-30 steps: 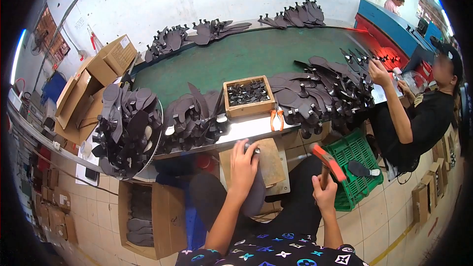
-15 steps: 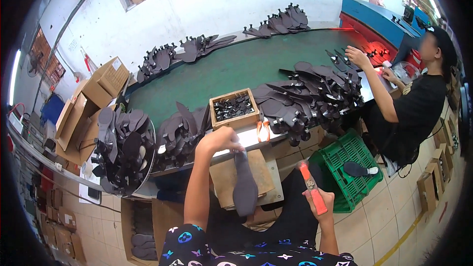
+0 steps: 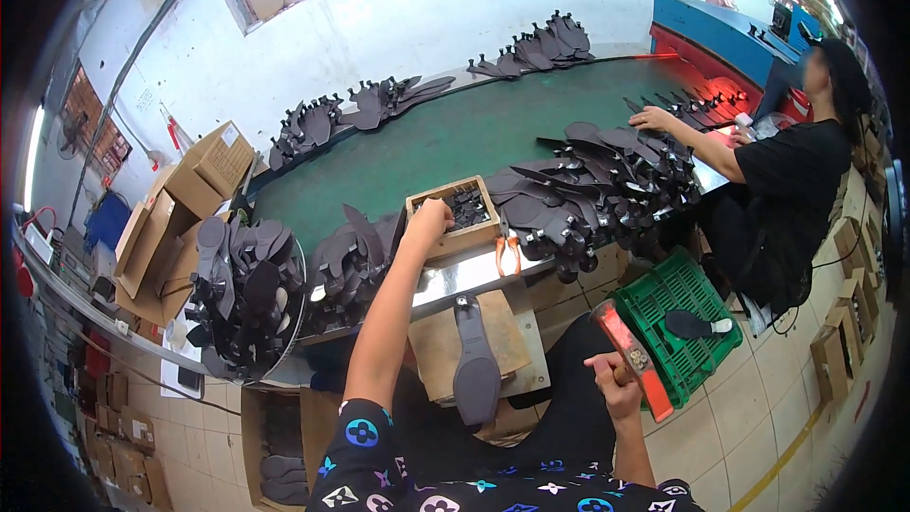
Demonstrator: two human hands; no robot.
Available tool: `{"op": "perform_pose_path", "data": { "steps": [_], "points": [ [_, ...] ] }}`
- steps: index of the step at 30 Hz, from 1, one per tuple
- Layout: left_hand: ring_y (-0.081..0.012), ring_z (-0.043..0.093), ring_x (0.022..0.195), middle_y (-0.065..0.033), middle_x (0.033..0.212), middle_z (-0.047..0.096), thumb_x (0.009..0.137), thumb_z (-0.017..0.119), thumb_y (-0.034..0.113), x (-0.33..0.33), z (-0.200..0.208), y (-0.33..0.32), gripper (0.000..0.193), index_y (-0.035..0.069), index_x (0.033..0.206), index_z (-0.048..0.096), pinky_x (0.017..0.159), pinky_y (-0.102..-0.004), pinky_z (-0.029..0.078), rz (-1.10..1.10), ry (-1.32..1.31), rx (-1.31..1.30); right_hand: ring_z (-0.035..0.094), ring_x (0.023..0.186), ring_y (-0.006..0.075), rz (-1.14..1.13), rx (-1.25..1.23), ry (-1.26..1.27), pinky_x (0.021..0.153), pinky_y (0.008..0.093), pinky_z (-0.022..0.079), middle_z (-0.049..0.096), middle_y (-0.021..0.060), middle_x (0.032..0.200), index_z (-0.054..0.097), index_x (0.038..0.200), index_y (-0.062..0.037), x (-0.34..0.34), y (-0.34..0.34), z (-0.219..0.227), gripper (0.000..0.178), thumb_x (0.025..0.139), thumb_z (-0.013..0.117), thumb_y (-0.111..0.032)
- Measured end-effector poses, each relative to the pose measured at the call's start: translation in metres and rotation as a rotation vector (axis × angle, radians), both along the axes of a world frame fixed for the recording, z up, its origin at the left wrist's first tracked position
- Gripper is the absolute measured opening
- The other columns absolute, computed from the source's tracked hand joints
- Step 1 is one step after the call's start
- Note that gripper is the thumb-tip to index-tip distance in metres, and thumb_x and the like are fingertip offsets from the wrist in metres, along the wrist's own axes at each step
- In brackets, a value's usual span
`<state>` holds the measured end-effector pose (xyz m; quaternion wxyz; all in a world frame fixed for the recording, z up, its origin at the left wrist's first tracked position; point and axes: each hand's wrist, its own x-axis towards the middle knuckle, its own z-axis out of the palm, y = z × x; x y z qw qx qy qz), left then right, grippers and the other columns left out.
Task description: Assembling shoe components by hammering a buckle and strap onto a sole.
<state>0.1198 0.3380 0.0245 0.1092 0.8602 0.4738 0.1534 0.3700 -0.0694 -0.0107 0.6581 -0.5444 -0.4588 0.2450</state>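
My left hand [image 3: 433, 217] reaches into a wooden box [image 3: 453, 245] of small black parts [image 3: 468, 208]. Its fingers are drawn together, and what they pinch, if anything, is hidden. In front of me a dark grey shoe sole [image 3: 476, 372] lies on a worn board [image 3: 427, 345], with a small metallic piece at its far, narrow end. The wide end overhangs the board's near edge. On the right, my right hand [image 3: 621, 389] is closed around the handle of a hammer with a long red head [image 3: 636, 360], raised beside the board.
Orange-handled pliers [image 3: 508, 254] lie on the bench edge. Heaped soles [image 3: 559, 194] flank the box along a green conveyor belt [image 3: 398, 156]. A green crate [image 3: 678, 289] stands at right, near a co-worker [image 3: 791, 156] handling pieces on the belt. Cardboard boxes [image 3: 156, 256] stand at left.
My left hand has let go of the sole's far end and moved up into the wooden box. The sole now rests on the board. The hammer has turned and shifted right in my right hand.
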Motion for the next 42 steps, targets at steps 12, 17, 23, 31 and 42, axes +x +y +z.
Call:
{"op": "perform_pose_path", "data": {
  "steps": [12,17,23,31,42],
  "points": [
    [-0.0300,0.071,0.085,-0.0135,0.089,0.074,0.075,0.074,0.010,-0.012,0.010,-0.002,0.018,0.005,0.093,0.075,0.077,-0.0395,0.056,-0.182,-0.028,0.044,0.038,0.039,0.0029,0.144,-0.002,0.264,0.037,0.0210,0.029,0.046,-0.0036,0.051,0.067,0.086,0.0044,-0.017,0.031,0.038,0.020,0.097,0.061,-0.011],
    [-0.0253,0.072,0.081,-0.0131,0.089,0.074,0.077,0.074,0.008,-0.017,0.013,-0.019,0.022,0.005,0.099,0.075,0.074,-0.0366,0.056,-0.046,-0.087,0.179,0.039,0.038,0.0032,0.160,-0.003,0.271,0.037,0.0212,0.030,0.044,-0.0036,0.050,0.067,0.087,0.0052,-0.024,0.035,0.044,0.021,0.097,0.062,-0.013],
    [-0.0121,0.068,0.070,-0.0085,0.086,0.071,0.088,0.069,-0.001,-0.005,0.048,-0.114,0.022,-0.002,0.110,0.068,0.060,-0.0237,0.054,0.005,-1.114,-0.184,0.043,0.043,0.0029,0.175,0.000,0.256,0.039,0.0187,0.032,0.061,0.0040,0.065,0.068,0.100,0.0042,-0.025,0.050,0.074,0.015,0.097,0.061,-0.009],
    [-0.0136,0.067,0.072,-0.0090,0.088,0.068,0.085,0.070,-0.009,0.020,0.091,-0.282,0.018,-0.006,0.102,0.065,0.064,-0.0244,0.056,-0.083,-1.487,-0.173,0.045,0.048,0.0014,0.465,-0.059,0.300,0.042,0.0170,0.035,0.073,0.0135,0.096,0.065,0.115,0.0024,-0.055,0.077,0.136,0.026,0.093,0.070,-0.012],
    [-0.0146,0.064,0.081,-0.0086,0.095,0.061,0.076,0.080,-0.005,0.008,0.075,-0.324,0.022,0.003,0.093,0.069,0.067,-0.0272,0.054,-0.054,-1.289,0.101,0.051,0.048,0.0027,0.580,-0.069,0.267,0.041,0.0177,0.037,0.071,0.0090,0.080,0.068,0.106,0.0041,-0.085,0.060,0.137,0.023,0.089,0.074,-0.010]
  ]
}}
